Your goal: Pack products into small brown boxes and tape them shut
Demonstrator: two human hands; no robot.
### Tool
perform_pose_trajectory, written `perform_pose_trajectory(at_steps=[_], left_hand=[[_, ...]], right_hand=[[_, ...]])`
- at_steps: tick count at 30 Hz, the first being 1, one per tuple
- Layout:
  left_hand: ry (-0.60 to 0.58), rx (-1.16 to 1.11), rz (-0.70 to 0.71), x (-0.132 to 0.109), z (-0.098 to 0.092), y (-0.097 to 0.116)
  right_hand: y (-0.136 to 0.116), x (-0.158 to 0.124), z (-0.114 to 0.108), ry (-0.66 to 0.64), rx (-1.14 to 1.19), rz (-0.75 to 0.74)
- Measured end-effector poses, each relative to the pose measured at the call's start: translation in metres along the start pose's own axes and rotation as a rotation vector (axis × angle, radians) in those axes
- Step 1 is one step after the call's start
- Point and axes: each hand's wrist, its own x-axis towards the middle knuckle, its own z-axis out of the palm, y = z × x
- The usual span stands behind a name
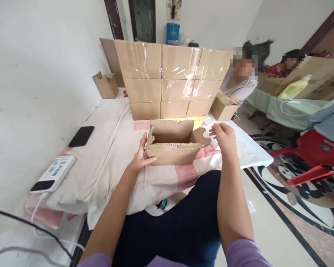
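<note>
An open cardboard box (172,155) with its top flaps raised sits near the front edge of the cloth-covered table. My left hand (141,155) grips its left end, thumb on the front face and fingers behind the corner. Just right of the box's right flap, my right hand (222,132) is raised with bent fingers; whether anything small is between them I cannot make out. Beneath and beside that hand lies a white item (215,142), partly hidden.
Behind the box stands a wall of taped cardboard boxes (178,91). Smaller boxes flank it (107,86). A black phone-like slab (81,136) and a white power strip (55,172) lie left. Another person (241,83) sits behind the right box; a red chair (317,152) stands right.
</note>
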Motion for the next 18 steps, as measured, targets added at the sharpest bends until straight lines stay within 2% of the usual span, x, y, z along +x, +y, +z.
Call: perform_pose_trajectory(at_steps=[2, 4, 7, 9, 12, 14, 18], left_hand=[[0.002, 0.093, 0.083, 0.001, -0.003, 0.001], [0.024, 0.143, 0.138, 0.002, -0.006, 0.003], [0.107, 0.153, 0.15, 0.004, -0.003, 0.005], [0.218, 0.138, 0.134, 0.007, 0.008, 0.008], [0.423, 0.016, 0.061, 0.012, 0.032, 0.014], [0.509, -0.068, 0.018, 0.015, 0.044, 0.02], [0.522, -0.083, 0.021, 0.017, 0.051, 0.031]], right_hand=[[0.013, 0.0, 0.004, -0.107, 0.129, 0.148], [0.016, -0.002, 0.009, -0.276, 0.245, 0.183], [0.009, -0.008, 0.016, -0.507, 0.249, 0.082], [0.005, -0.009, 0.018, -0.585, 0.154, 0.006], [0.006, -0.009, 0.022, -0.565, 0.042, -0.069], [0.012, -0.007, 0.026, -0.51, 0.056, -0.091], [0.021, -0.006, 0.042, -0.32, 0.058, -0.152]])
